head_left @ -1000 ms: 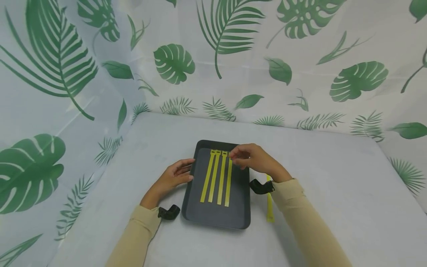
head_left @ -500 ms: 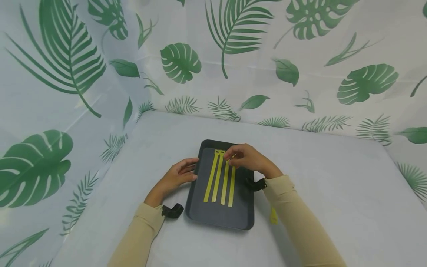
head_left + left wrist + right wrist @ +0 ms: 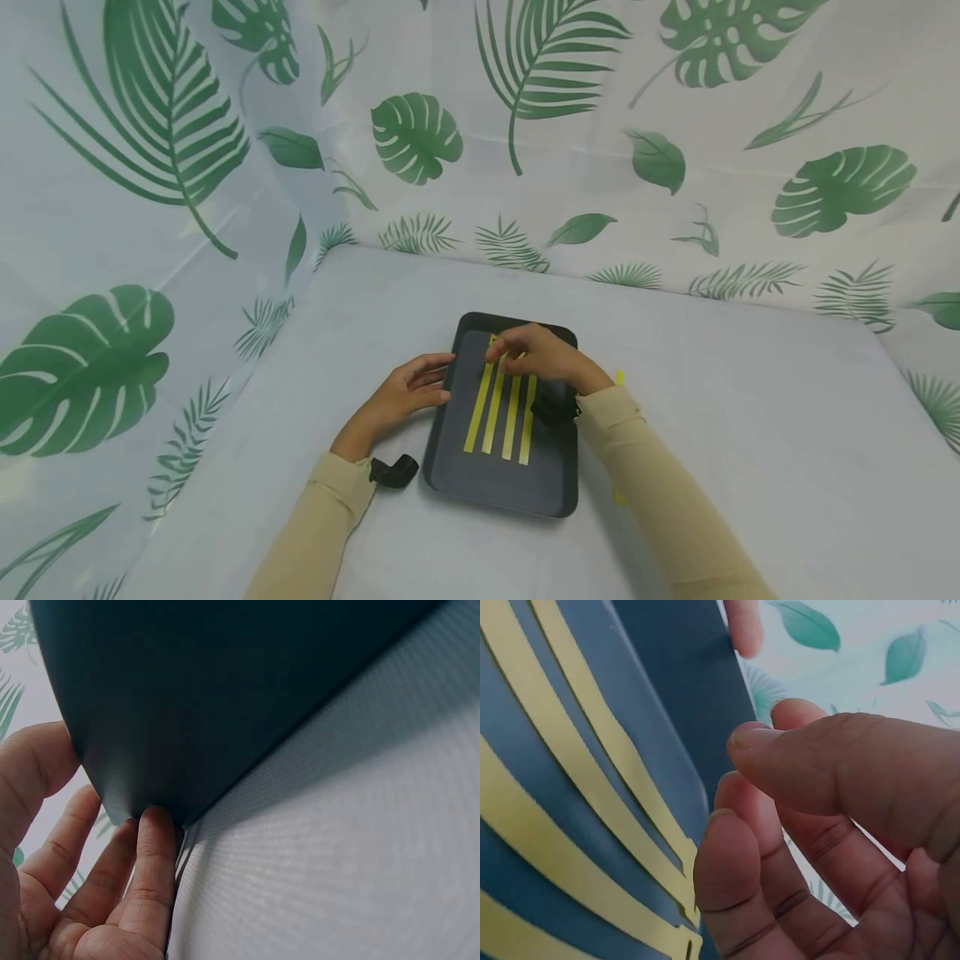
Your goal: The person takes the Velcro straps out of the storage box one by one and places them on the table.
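A dark grey tray [image 3: 502, 490] lies on the white table, with several yellow hook-and-loop cable ties [image 3: 478, 421] side by side in it. Their slotted heads are at its far end. My left hand [image 3: 397, 402] rests beside the tray's left edge; in the left wrist view its fingertips [image 3: 155, 825] touch the tray's outer wall. Over the heads of the ties hovers my right hand [image 3: 542, 357], fingers loosely bent. In the right wrist view nothing sits between its thumb and fingers [image 3: 727, 862], which are close to the tie heads. The right hand hides some of the heads.
Another yellow strip [image 3: 620, 377] lies on the table right of the tray, mostly covered by the right sleeve [image 3: 611, 415]. A black camera mount sits on each wrist. White cloth with green leaves [image 3: 416, 137] hangs behind and at the left.
My right hand has moved left across the tie heads, from the rightmost toward the leftmost. The left hand stays at the tray's edge. The whole head view has shifted slightly.
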`<state>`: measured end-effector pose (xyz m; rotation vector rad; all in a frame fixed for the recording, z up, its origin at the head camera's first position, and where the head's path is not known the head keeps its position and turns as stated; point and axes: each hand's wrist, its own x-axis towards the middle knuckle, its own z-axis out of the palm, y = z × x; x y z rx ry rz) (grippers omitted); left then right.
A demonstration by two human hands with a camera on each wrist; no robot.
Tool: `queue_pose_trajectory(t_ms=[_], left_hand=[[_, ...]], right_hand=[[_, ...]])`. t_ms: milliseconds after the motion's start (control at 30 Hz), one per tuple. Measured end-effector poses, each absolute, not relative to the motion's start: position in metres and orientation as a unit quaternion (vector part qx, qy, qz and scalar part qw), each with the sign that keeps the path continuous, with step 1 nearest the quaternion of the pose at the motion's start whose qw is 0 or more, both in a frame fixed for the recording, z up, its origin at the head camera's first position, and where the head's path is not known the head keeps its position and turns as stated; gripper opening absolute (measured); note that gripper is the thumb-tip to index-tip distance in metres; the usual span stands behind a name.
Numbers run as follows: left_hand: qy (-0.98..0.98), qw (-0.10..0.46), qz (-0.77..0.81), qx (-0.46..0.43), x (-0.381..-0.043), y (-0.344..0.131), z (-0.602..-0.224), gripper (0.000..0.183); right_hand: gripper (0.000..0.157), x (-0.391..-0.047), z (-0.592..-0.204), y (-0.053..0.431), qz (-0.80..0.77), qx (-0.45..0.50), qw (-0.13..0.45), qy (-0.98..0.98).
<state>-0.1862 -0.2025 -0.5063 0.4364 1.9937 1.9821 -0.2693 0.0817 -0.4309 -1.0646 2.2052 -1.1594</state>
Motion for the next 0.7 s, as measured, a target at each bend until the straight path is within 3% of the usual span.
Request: queue_pose_trajectory(t_ms=[700], left_hand=[[0.691,0.148,0.691,0.152,-0.188,-0.202,-0.506,0.066]], right_hand=[[0.020,-0.285,-0.446,0.051,-0.330,-0.367,0.237,0.837]])
